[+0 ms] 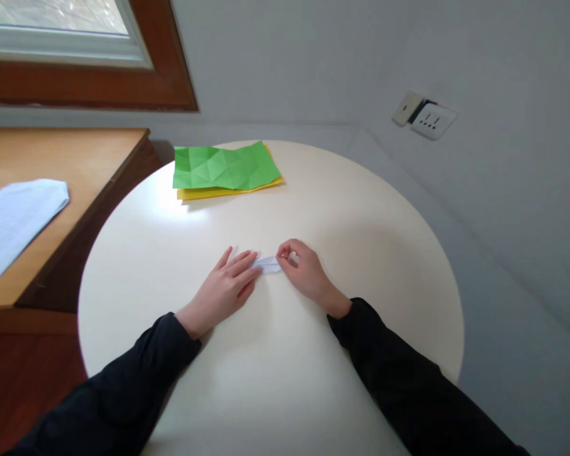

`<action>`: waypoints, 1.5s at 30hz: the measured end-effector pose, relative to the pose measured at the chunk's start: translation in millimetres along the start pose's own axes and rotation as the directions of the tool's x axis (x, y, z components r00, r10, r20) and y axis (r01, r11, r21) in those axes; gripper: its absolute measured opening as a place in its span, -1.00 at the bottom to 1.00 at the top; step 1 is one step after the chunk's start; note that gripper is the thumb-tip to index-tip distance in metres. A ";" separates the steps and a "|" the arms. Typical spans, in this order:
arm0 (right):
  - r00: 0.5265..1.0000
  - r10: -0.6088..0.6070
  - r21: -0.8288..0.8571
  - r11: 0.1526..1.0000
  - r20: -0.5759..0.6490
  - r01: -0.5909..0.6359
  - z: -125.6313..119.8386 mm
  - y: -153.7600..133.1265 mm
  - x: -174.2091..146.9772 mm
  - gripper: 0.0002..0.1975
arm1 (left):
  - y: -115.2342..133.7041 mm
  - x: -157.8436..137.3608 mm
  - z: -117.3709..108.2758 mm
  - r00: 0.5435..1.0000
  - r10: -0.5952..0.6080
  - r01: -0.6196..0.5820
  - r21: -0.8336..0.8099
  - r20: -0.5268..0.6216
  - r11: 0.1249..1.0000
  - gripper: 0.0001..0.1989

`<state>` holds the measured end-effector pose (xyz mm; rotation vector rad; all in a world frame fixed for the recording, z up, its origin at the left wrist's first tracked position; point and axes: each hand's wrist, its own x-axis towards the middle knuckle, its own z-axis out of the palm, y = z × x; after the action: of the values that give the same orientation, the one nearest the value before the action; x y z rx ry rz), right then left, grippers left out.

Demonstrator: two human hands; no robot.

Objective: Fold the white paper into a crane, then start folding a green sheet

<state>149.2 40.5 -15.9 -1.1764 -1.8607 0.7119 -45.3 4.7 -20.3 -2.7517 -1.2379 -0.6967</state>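
A small folded strip of white paper (pixel 268 265) lies on the round white table (pixel 304 354), between my two hands. My left hand (pixel 230 284) rests over the strip's left end, palm down with the fingers stretched out and partly spread, hiding that end. At the other end, my right hand (pixel 303 266) pinches the paper's right tip between thumb and index finger. Both sleeves are black.
Creased green paper (pixel 225 166) lies on yellow paper (pixel 209 194) near the table's far edge. To the left, a wooden desk (pixel 99 158) bears a folded pale sheet (pixel 23 218). Behind are a wall with a socket (pixel 433 121) and a wood-framed window (pixel 166 57).
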 end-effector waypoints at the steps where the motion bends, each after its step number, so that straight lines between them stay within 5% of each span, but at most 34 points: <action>1: 1.000 -0.010 0.029 1.000 -0.025 0.010 0.0 0.9 0.2 -0.90 | 0.8 1.3 0.6 1.000 -0.006 0.006 -0.009 -0.022 1.000 -0.75; 7: 0.993 0.075 0.164 0.985 -0.088 -0.059 2.8 4.6 0.9 -0.93 | 8.2 8.7 -1.3 0.984 -0.177 0.170 -0.161 -0.031 0.972 -0.77; 13: 0.921 0.286 0.434 0.888 -0.266 -0.151 8.1 14.8 6.4 -0.74 | 14.8 18.1 0.7 0.889 -0.455 0.390 -0.429 -0.057 0.815 -0.75; 19: 0.839 0.436 0.599 0.782 -0.327 -0.173 16.8 13.7 3.9 -0.69 | 12.5 41.3 7.5 0.661 -0.747 0.421 -0.793 -0.065 0.441 -0.80; 24: 0.890 0.335 0.513 0.847 -0.309 -0.141 30.2 1.2 6.8 -0.74 | 10.8 58.7 15.5 0.523 -0.851 0.278 -0.953 0.048 0.117 -0.74; 28: 0.935 0.224 0.412 0.906 -0.275 -0.095 38.2 -5.1 17.5 -0.81 | 13.6 67.9 19.7 0.496 -0.852 0.143 -0.983 0.168 -0.111 -0.68; 32: 0.945 0.184 0.358 0.930 -0.270 -0.079 42.3 -6.8 26.2 -0.90 | 13.2 72.1 19.5 0.506 -0.833 0.086 -0.974 0.224 -0.210 -0.67; 40: 0.949 0.174 0.289 0.953 -0.262 -0.095 41.5 -4.8 31.3 -0.89 | 4.2 77.6 23.7 0.545 -0.807 0.071 -0.972 0.227 -0.225 -0.74; 45: 0.956 0.159 0.295 0.952 -0.246 -0.082 39.8 -4.7 32.1 -0.80 | 2.6 80.6 25.6 0.489 -0.844 0.083 -0.975 0.219 -0.205 -0.75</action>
<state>105.3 66.2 -22.2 -1.1440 -1.4198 0.8139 13.1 65.0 -9.3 -1.4472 -2.2480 -3.3692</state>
